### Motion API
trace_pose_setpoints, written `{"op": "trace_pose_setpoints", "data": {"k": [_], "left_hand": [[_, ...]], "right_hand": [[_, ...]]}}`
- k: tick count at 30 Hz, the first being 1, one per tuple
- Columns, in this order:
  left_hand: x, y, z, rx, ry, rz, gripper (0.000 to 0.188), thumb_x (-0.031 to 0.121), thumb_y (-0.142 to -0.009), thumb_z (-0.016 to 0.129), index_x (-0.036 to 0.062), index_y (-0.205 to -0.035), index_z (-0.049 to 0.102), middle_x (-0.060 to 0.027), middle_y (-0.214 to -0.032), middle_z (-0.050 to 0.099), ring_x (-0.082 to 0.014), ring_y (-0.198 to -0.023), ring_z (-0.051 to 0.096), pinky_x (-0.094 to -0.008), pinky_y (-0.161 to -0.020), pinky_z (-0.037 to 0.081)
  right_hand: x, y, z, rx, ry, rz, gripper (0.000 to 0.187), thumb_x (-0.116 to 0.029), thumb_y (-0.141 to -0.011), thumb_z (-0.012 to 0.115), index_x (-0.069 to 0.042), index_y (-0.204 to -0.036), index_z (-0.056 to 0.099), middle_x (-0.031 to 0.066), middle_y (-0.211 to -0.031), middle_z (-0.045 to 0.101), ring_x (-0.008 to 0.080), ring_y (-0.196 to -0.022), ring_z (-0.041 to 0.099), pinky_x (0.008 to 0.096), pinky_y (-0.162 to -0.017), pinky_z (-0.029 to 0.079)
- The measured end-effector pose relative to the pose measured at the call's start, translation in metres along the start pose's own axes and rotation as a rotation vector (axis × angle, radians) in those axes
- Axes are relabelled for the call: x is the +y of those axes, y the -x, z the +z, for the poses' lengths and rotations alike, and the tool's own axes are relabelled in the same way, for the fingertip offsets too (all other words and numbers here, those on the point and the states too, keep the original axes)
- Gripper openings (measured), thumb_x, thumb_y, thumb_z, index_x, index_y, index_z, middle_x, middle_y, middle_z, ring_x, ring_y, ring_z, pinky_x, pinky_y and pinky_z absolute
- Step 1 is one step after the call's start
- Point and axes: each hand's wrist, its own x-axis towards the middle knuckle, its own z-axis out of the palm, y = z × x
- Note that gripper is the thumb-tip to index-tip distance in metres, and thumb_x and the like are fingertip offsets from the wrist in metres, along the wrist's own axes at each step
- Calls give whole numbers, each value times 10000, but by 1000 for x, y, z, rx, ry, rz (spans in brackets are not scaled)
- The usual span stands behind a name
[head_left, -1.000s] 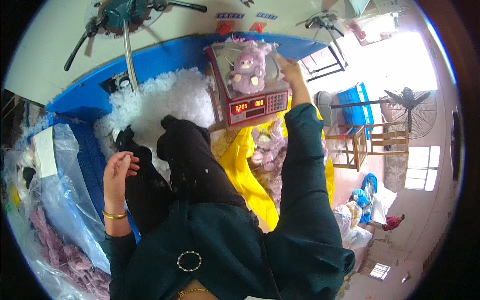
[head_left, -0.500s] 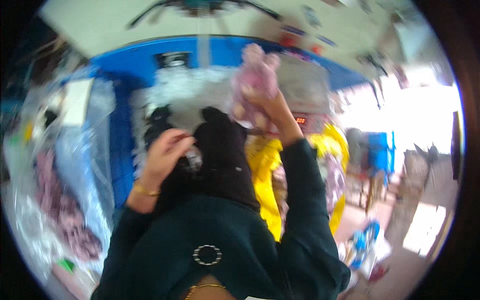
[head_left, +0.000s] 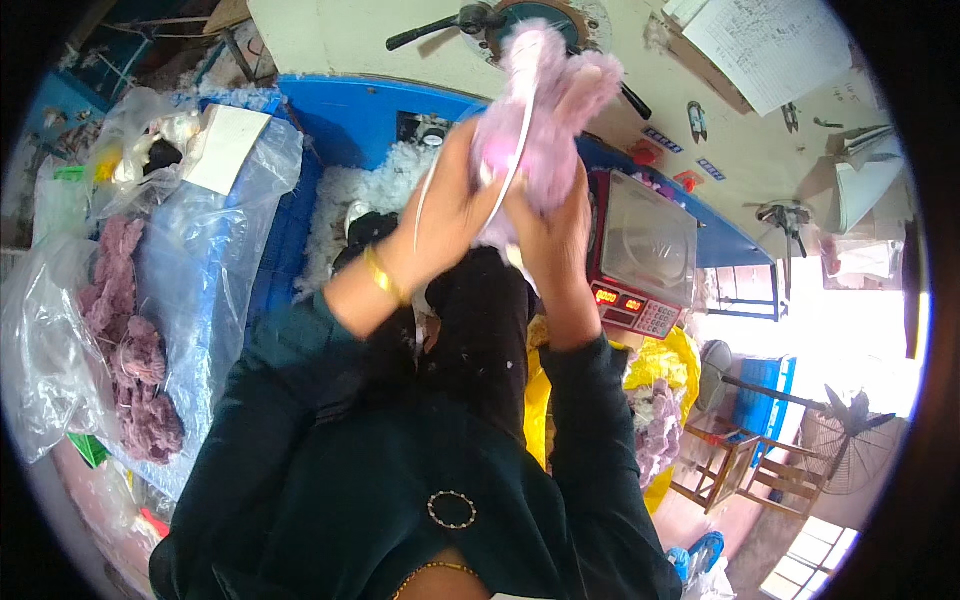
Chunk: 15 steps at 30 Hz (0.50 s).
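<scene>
A pink-purple plush rabbit (head_left: 548, 130), long ears up, is raised in front of me, a little above and left of the scale. My left hand (head_left: 447, 205) wraps its left side, and my right hand (head_left: 555, 232) grips it low on the right. Both hands are closed on the toy. A thin white cord (head_left: 523, 128) loops across the rabbit's front and past my left hand; where its ends go I cannot tell. The rabbit's lower body is partly hidden behind my hands, and some of it is blurred.
A red electronic scale (head_left: 620, 300) stands to the right. Beneath it a yellow sack (head_left: 665, 360) holds pink plush pieces. At left, more plush (head_left: 135, 340) lies on clear plastic over a blue bin (head_left: 290, 215). White stuffing (head_left: 395, 165) lies beyond my knees. A black-handled fixture (head_left: 445, 27) sits on the far table.
My left hand has come up from my lap to the rabbit, which only my right hand held before. A white cord now shows across it. The view has shifted.
</scene>
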Motion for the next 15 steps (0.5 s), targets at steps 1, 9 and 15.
{"op": "trace_pose_setpoints", "data": {"k": [1,9,15], "left_hand": [[-10,-22,3,-21,-26,30,621,396,-906,570,-31,-1311,370,-262,-1177,537,-370,-1078,559,-393,-898,446],[-12,-88,5,-135,-135,-86,574,473,-880,563,-38,-1134,507,-262,-998,623,-418,-949,597,-415,-818,472],[11,-50,13,62,-189,159,560,433,-866,584,-30,-1173,506,-254,-1016,620,-411,-1046,548,-437,-877,449]], "right_hand": [[4,-17,7,41,-105,116,703,-247,-750,749,63,-1285,416,256,-1236,527,310,-1161,523,377,-977,398],[12,-63,10,-95,-549,176,533,-194,-871,610,-20,-1339,426,104,-1264,536,189,-1131,522,319,-953,416],[27,-45,0,-161,-611,188,481,-225,-906,576,-31,-1326,445,69,-1212,548,160,-1084,529,297,-924,431]]}}
